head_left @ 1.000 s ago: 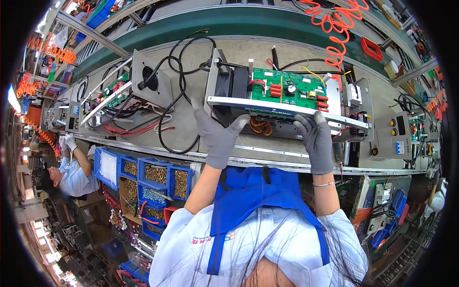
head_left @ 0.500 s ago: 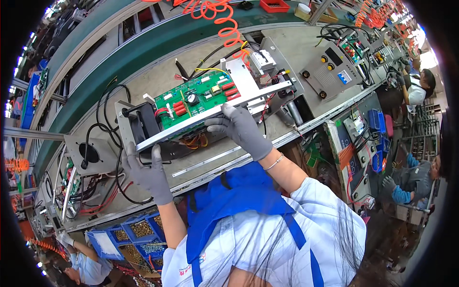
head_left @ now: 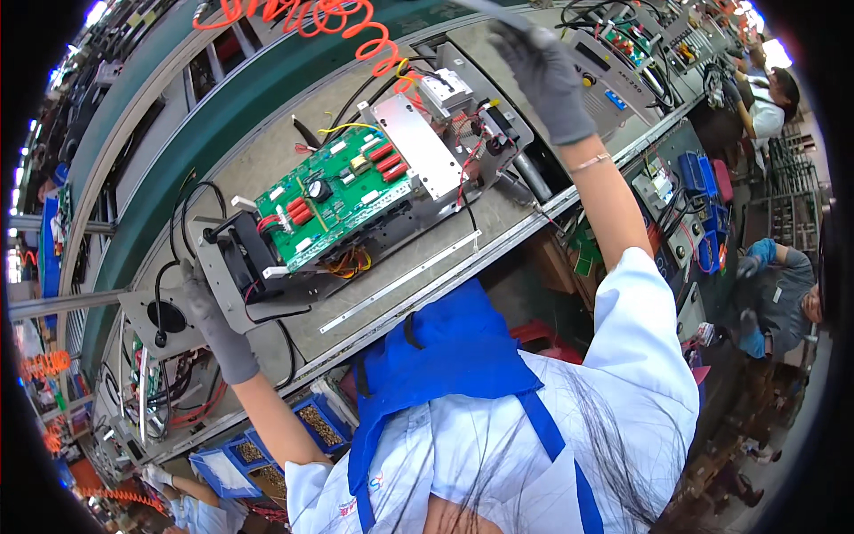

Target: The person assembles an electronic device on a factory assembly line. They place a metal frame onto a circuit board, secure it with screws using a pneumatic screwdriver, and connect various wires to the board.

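My right hand (head_left: pixel 544 84), in a grey glove, is raised at the far right with its fingers closed on a long metal bar (head_left: pixel 505 12). The bar is smeared by motion, and part of it runs out of the top edge. My gloved left hand (head_left: pixel 213 322) lies with straight fingers along the outer side of the metal end panel (head_left: pixel 219 280); its thumb is hard to make out. Between my hands stands an open metal chassis with a green circuit board (head_left: pixel 334 198), a black fan (head_left: pixel 252 245), a bare metal plate (head_left: pixel 418 147) and loose wires.
A thin metal strip (head_left: pixel 400 282) lies along the bench's near edge. Orange coiled hoses (head_left: pixel 374 44) hang above. Another grey unit (head_left: pixel 614 93) stands to the right, and a panel with a round opening (head_left: pixel 165 313) to the left. Blue bins (head_left: pixel 322 423) of small parts sit below.
The bar has left the front of the chassis and moved up and to the right in my right hand. My left hand has let go of it and moved to the end panel.
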A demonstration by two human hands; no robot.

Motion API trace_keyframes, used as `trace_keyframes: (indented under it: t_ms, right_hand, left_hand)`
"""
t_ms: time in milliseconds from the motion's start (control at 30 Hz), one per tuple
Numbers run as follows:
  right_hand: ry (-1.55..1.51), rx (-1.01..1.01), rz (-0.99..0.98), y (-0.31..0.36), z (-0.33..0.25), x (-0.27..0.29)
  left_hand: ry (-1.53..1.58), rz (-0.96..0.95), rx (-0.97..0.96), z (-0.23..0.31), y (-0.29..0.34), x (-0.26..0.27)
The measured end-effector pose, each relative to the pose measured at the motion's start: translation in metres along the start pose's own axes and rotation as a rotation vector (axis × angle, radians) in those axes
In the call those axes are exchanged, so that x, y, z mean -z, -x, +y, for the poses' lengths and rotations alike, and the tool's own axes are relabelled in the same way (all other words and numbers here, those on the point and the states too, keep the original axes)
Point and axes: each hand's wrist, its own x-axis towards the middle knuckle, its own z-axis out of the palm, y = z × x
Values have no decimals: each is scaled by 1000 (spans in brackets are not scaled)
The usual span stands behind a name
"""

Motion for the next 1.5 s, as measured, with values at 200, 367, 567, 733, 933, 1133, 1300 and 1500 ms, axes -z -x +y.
trace_keyframes:
  t_ms: [200, 367, 567, 733, 933, 1133, 1300, 1500]
  right_hand:
    - [79, -181, -43, 2, 41, 16]
    - [205, -157, 8, 11, 45, -12]
    - [243, -178, -4, 10, 51, -15]
    - [290, -274, -26, 8, 50, 0]
    - [184, -186, -58, 21, 10, -9]
    - [-29, -496, -20, 126, 27, -114]
    - [31, -682, 85, 150, 67, -148]
    - [45, -678, 108, 146, 81, -161]
  left_hand:
    - [125, 108, 95, -24, -10, -24]
    - [-1339, 434, -53, -30, -26, -33]
    - [-1266, 440, -85, -35, -23, -29]
    - [-1240, 669, -177, 2, -20, 1]
    - [-1670, 525, -581, -85, 21, -63]
    - [-2231, 542, -765, -107, 48, -34]
    - [-2321, 720, -852, -128, 36, -43]
    - [-2166, 738, -927, -132, 32, -26]
